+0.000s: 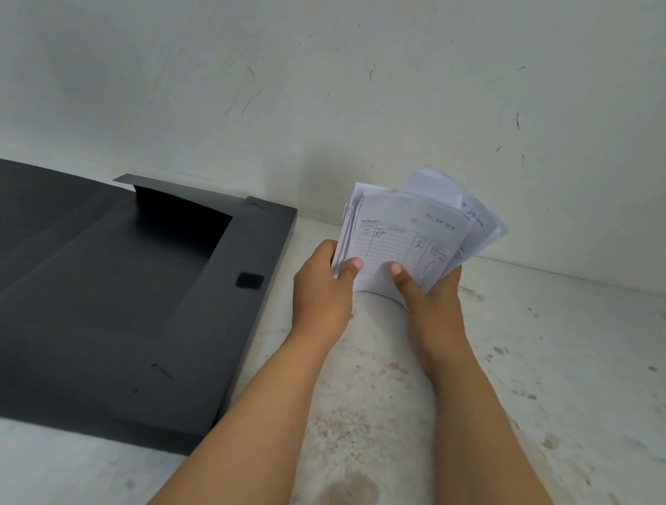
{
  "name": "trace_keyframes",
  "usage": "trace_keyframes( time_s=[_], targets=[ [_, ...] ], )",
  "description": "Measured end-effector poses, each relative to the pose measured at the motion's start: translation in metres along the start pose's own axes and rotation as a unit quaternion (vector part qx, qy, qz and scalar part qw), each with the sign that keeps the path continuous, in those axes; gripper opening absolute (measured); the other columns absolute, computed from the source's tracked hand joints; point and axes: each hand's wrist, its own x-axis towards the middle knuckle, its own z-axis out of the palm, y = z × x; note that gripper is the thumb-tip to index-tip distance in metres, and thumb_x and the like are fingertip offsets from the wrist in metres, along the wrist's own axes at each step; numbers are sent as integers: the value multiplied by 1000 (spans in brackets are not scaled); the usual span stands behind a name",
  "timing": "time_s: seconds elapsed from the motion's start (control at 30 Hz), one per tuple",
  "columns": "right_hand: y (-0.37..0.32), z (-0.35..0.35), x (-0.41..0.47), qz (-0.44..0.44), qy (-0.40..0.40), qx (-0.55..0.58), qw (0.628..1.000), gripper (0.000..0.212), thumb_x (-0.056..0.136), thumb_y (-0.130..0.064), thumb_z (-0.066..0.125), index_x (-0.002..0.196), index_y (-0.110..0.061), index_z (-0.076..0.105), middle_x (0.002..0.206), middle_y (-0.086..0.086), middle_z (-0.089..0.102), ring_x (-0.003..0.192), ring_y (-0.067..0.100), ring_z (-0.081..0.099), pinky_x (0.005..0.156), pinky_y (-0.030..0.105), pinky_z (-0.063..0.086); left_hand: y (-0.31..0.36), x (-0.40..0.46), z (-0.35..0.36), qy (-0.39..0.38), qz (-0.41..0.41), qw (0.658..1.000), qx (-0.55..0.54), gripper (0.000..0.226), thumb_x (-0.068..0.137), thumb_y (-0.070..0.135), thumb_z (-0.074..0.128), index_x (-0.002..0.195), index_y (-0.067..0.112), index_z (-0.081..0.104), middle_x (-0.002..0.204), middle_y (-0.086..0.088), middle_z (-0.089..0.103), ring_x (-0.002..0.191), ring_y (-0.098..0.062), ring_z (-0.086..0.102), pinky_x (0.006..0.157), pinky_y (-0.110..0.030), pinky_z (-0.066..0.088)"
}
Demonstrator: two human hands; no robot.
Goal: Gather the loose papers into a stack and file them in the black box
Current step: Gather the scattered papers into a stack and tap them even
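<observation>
The papers [407,238], right of frame centre, are white ruled slips with handwriting, fanned unevenly and held upright above the floor [561,397]. The left hand [323,290] grips their lower left edge, thumb on the front. The right hand [428,298] grips the lower right likewise. The black box [90,344] lies open at left, apart from the papers.

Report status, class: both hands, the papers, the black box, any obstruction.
Left hand and right hand both gripping the papers, held up, unevenly fanned. Black box open at left, nothing filed. Path clear.
</observation>
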Motion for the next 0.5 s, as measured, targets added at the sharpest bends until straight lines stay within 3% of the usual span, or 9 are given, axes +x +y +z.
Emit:
trace_keyframes(
  time_s=[0.07, 0.13, 0.23, 0.3, 0.37, 0.43, 0.5],
  targets=[
    [-3, 0, -1, 6, 17, -2, 1000, 58, 86, -28, 66, 126, -26, 25, 127, -6, 47, 120, 18, 51, 82, 20, 47, 1, -1, 0, 1, -4, 1000, -4, 21, 97, 16, 48, 115, 14, 58, 105, 3, 58, 91, -16, 56, 54, -25, 56],
    [-10, 1, -3, -3, 45, 11, 999, 78, 83, -27, 69, 139, -25, 15, 133, -3, 44, 121, 18, 51, 85, 23, 51, 2, -2, 0, -1, -7, 1000, -8, 21, 97, 16, 48, 114, 15, 58, 105, 3, 59, 91, -17, 58, 56, -29, 59],
    [-25, 2, -8, -115, 154, -23, 981, 98, 76, -39, 71, 145, -31, 2, 148, 4, 29, 132, 18, 40, 104, 33, 46, 3, -1, 0, -2, -12, 1000, -1, 16, 96, 16, 49, 107, 16, 60, 98, 1, 61, 81, -15, 58, 59, -36, 62],
    [-36, -1, -10, -211, 238, -91, 944, 89, 80, -44, 62, 147, -24, 7, 151, 10, 24, 138, 22, 33, 113, 44, 34, 3, -1, 0, -2, -8, 1000, 2, 12, 95, 15, 50, 102, 16, 60, 93, 2, 61, 75, -12, 57, 58, -37, 62],
    [-48, -4, -10, -268, 270, -172, 908, 73, 88, -43, 49, 148, -15, 18, 155, 11, 25, 143, 21, 26, 118, 41, 24, 2, -1, -1, -6, 1, 1000, 6, 12, 95, 15, 50, 101, 16, 60, 89, 5, 60, 73, -7, 56, 59, -37, 62],
    [-60, -6, -8, -256, 253, -244, 901, 63, 93, -42, 38, 149, -16, 24, 157, 5, 25, 145, 16, 20, 119, 32, 16, 1, 0, -1, -8, 11, 1000, 6, 11, 95, 15, 50, 101, 16, 60, 84, 10, 58, 73, -1, 54, 65, -39, 62],
    [-66, -7, -6, -228, 213, -297, 903, 56, 96, -39, 35, 148, -21, 28, 157, -2, 27, 147, 17, 17, 117, 32, 13, 0, 0, 0, -9, 17, 1000, 3, 9, 96, 14, 50, 98, 18, 58, 79, 17, 56, 72, 2, 53, 69, -37, 61]
  ],
)
